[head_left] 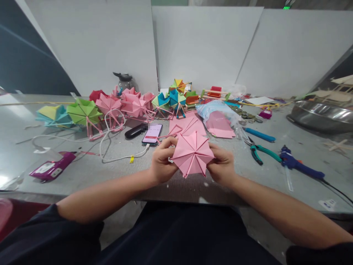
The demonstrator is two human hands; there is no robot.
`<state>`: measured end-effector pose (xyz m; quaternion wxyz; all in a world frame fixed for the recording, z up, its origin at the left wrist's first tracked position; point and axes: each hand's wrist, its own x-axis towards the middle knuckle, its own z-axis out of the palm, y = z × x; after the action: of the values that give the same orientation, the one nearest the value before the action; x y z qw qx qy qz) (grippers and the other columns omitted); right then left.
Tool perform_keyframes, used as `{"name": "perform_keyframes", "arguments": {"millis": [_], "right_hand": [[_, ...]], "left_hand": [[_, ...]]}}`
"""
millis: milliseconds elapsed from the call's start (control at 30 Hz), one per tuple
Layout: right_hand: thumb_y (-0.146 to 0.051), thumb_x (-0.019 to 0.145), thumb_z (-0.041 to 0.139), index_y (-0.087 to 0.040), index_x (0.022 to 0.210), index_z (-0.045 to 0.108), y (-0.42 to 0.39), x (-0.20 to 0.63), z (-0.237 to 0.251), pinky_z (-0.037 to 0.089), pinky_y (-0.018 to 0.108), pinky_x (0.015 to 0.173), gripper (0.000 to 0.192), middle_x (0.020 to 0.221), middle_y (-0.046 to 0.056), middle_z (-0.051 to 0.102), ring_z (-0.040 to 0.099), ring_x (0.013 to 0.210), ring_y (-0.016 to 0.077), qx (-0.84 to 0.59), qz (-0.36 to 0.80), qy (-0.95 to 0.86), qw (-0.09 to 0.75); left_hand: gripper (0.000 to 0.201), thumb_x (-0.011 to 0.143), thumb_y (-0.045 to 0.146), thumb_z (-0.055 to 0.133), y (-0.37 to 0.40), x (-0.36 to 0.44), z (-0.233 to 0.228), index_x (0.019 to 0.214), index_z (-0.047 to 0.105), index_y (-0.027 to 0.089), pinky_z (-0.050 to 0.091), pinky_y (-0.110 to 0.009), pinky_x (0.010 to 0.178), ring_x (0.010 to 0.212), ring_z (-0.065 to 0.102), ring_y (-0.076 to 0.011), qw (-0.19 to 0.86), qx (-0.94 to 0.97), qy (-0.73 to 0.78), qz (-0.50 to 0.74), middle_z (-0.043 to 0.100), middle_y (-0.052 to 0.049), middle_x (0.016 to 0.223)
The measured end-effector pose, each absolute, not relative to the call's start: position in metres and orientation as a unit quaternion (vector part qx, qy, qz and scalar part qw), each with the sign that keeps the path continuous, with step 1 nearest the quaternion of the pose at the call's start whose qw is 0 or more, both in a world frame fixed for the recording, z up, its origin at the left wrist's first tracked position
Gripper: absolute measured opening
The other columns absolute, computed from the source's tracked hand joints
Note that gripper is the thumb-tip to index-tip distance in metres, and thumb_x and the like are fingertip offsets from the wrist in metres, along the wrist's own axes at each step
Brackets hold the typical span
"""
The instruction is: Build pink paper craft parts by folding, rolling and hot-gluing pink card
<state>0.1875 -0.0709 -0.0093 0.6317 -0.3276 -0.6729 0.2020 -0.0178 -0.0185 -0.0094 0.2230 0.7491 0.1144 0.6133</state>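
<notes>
Left hand [163, 163], right hand [223, 166], pink origami [194, 154] between, grip perhaps beneath

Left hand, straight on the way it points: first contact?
Most likely the pink, star-shaped folded-paper piece that the left hand holds at its edge; depth behind the paper is unclear.

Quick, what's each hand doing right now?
Left hand: closed, holding the left side of the pink, many-pointed folded-paper shape.
Right hand: closed, holding the right side of it, fingers partly hidden.
</notes>
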Motion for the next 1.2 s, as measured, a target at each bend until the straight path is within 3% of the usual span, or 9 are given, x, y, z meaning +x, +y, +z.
{"name": "perform_keyframes", "arguments": {"millis": [233, 400, 667, 1000, 1200], "right_hand": [[-0.009, 0.081, 0.068, -0.033, 0.082, 0.091, -0.0693, 0.1872, -0.0117, 0.06, 0.031, 0.067, 0.034, 0.084, 0.001, 0.082, 0.076, 0.073, 0.0202, -0.304, 0.191, -0.677, 0.642], [-0.006, 0.079, 0.065, -0.034, 0.09, 0.092, -0.0656, 0.1901, -0.0151, 0.062, 0.032, 0.074, 0.04, 0.095, 0.001, 0.086, 0.08, 0.084, 0.0212, -0.3, 0.189, -0.668, 0.655], [-0.013, 0.079, 0.067, -0.031, 0.08, 0.09, -0.0653, 0.189, -0.0168, 0.063, 0.036, 0.076, 0.03, 0.096, 0.003, 0.086, 0.08, 0.085, 0.0227, -0.333, 0.225, -0.657, 0.638], [-0.011, 0.079, 0.067, -0.032, 0.082, 0.091, -0.0647, 0.1907, -0.0181, 0.062, 0.035, 0.075, 0.032, 0.094, 0.002, 0.086, 0.079, 0.083, 0.0225, -0.326, 0.229, -0.663, 0.634], [-0.012, 0.079, 0.069, -0.03, 0.074, 0.089, -0.0666, 0.1893, -0.0167, 0.061, 0.032, 0.071, 0.028, 0.093, 0.003, 0.086, 0.079, 0.079, 0.0213, -0.34, 0.217, -0.673, 0.62]], "left_hand": [[0.007, 0.096, 0.022, 0.083, -0.02, -0.0203, -0.0091, 0.089, 0.082, 0.021, 0.057, -0.033, 0.077, 0.086, 0.069, -0.0194, 0.17, 0.765, 0.108, 0.612, 0.073, -0.006, 0.096], [0.016, 0.091, 0.008, 0.075, -0.0184, -0.0198, -0.0107, 0.096, 0.081, 0.022, 0.058, -0.035, 0.083, 0.091, 0.07, -0.0199, 0.168, 0.768, 0.124, 0.605, 0.073, -0.006, 0.102], [0.017, 0.092, 0.009, 0.075, -0.0144, -0.022, -0.0129, 0.093, 0.081, 0.025, 0.05, -0.043, 0.089, 0.097, 0.065, -0.0234, 0.092, 0.781, 0.161, 0.596, 0.077, -0.005, 0.104], [0.014, 0.094, 0.012, 0.076, -0.0176, -0.0215, -0.0102, 0.093, 0.081, 0.024, 0.051, -0.043, 0.087, 0.096, 0.066, -0.0236, 0.108, 0.786, 0.168, 0.586, 0.076, -0.005, 0.1], [0.008, 0.099, 0.024, 0.08, -0.0147, -0.0208, -0.011, 0.092, 0.081, 0.024, 0.052, -0.043, 0.087, 0.094, 0.066, -0.0239, 0.112, 0.781, 0.168, 0.591, 0.077, -0.006, 0.096]]}}
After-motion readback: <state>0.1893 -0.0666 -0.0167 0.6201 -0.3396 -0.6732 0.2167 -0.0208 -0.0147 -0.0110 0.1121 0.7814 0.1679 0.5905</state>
